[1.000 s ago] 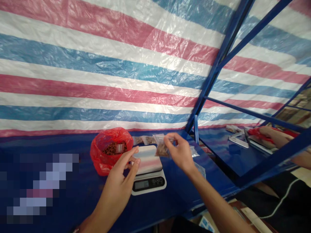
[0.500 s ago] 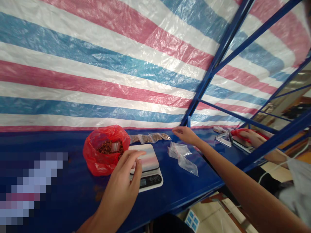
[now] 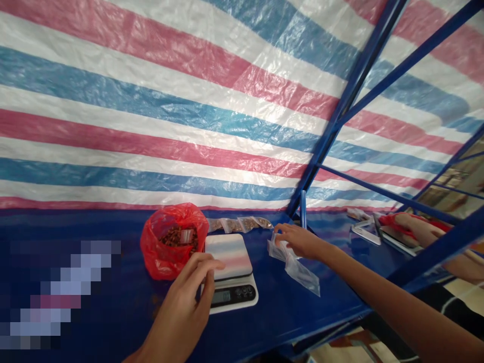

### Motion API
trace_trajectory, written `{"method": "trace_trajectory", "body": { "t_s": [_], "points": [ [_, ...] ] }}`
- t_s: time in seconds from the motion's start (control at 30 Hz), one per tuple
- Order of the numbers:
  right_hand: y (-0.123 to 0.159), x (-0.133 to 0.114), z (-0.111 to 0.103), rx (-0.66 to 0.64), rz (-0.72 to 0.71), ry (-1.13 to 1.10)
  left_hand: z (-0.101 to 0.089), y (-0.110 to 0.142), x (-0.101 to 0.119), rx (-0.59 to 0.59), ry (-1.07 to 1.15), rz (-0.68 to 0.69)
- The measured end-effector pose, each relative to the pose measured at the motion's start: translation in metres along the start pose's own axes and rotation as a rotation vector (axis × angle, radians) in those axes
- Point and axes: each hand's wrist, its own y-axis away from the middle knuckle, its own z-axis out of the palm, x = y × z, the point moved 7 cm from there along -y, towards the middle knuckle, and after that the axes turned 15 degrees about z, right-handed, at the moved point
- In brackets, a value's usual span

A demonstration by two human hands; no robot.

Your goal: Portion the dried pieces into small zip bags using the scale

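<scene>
My left hand (image 3: 188, 297) hovers at the front left corner of a small white kitchen scale (image 3: 229, 250), fingers loosely apart and holding nothing. My right hand (image 3: 298, 241) reaches across to a pile of empty clear plastic bags (image 3: 298, 267) right of the scale, its fingertips closed on the top edge of one bag. A red plastic bag (image 3: 166, 257) of brown pieces, with a small clear cup inside, stands open left of the scale. A row of small filled bags (image 3: 242, 223) lies behind the scale by the tarp.
The blue table (image 3: 113, 302) backs onto a red, white and blue striped tarp (image 3: 189, 101). A blue steel frame (image 3: 328, 131) divides it from the neighbouring bench, where another person's hand (image 3: 414, 228) rests on a red item. The table's front edge runs close below the scale.
My right hand carried a filled bag to the back row, let it go, then came back to the empty bags. My left hand stayed by the scale.
</scene>
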Motion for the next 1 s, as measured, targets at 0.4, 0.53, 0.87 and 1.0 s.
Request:
{"method": "trace_trajectory", "body": {
  "t_s": [0.4,0.53,0.87,1.0],
  "points": [
    [0.004,-0.001,-0.066,0.259,0.058,0.078,0.002,-0.010,0.016,-0.018,-0.018,0.119],
    [0.018,-0.030,-0.110,0.463,0.088,-0.135,0.004,-0.006,0.004,-0.024,0.043,-0.002],
    [0.061,-0.208,-0.142,0.580,0.016,-0.719,0.016,-0.004,0.023,-0.063,0.870,-0.284],
    [0.054,-0.212,-0.135,0.562,0.047,-0.802,0.001,0.000,0.008,-0.079,0.952,-0.368]
  ]
}}
